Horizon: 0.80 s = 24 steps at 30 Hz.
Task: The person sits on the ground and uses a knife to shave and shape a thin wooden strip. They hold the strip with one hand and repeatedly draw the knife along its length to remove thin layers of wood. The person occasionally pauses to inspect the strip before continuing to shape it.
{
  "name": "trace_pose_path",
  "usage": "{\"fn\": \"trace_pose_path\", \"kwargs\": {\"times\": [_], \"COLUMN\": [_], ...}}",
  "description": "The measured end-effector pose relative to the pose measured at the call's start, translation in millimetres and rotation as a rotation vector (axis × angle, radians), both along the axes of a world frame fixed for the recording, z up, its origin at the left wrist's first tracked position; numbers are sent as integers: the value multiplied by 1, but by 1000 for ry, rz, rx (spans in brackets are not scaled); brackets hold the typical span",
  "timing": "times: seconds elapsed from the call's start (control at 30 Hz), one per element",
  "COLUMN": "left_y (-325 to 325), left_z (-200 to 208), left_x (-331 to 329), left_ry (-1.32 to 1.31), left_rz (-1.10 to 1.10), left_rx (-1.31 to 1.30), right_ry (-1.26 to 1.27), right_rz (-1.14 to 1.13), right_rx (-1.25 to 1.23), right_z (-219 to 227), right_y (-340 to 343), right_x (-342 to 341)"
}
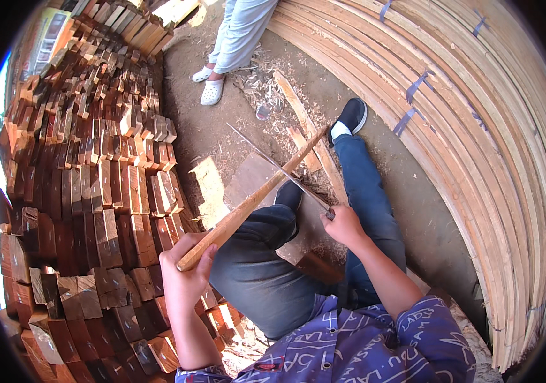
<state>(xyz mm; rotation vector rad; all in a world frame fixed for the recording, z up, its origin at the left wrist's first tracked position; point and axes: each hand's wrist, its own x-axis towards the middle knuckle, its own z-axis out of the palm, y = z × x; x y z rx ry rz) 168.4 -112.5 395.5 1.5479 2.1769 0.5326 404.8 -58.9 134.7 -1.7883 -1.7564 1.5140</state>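
My left hand [185,268] is closed around the thick near end of a long, tapering wooden stick [247,207]. The stick slants up and to the right, its thin far end by my shoe. My right hand [344,227] grips the handle of a long, thin metal blade [261,152], which points up and to the left. Seen nearly edge-on, the blade crosses the stick around its middle; whether it is a knife or a file is unclear. From this angle I cannot tell if the two touch.
Tall stacks of sawn wood blocks [110,236] fill the left. Long wooden strips [471,127], bundled with bluish ties, curve along the right. Wood shavings [266,89] and a loose wooden strip [305,112] lie ahead. A person in white clogs [212,92] stands beyond my outstretched leg [365,179].
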Motion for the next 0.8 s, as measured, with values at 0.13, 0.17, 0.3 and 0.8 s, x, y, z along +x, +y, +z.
{"fn": "trace_pose_path", "kwargs": {"times": [0.13,0.17,0.3,0.8], "left_y": [18,22,19,-37], "left_z": [12,20,33,44], "left_x": [13,18,37,37], "left_ry": [251,359,669,909], "left_rz": [-572,-694,-1087,-411], "left_rx": [96,94,214,-31], "right_ry": [18,46,108,55], "right_rz": [-112,-157,-295,-399], "right_rx": [45,66,135,-22], "right_z": [5,4,26,28], "right_y": [-44,-55,-80,-110], "right_x": [35,40,66,109]}}
